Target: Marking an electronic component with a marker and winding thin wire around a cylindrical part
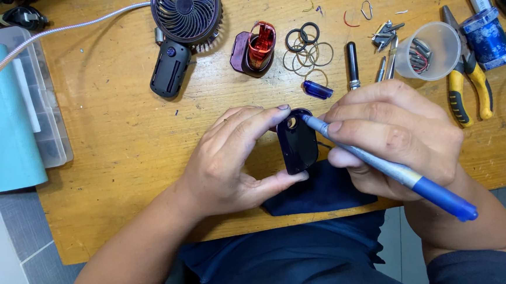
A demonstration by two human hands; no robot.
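- Two hands meet over the tabletop [118, 138] in the head view.
- Left hand [231, 161]: its grip is closed on a dark plastic case [297, 144], pinched between forefinger and thumb.
- Right hand [393, 133]: its grip is closed round a blue pen [395, 171], tip touching the case's top end.

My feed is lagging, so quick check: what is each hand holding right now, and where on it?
Left hand pinches the dark plastic casing by its top and bottom ends. Right hand holds the blue pen along its barrel.
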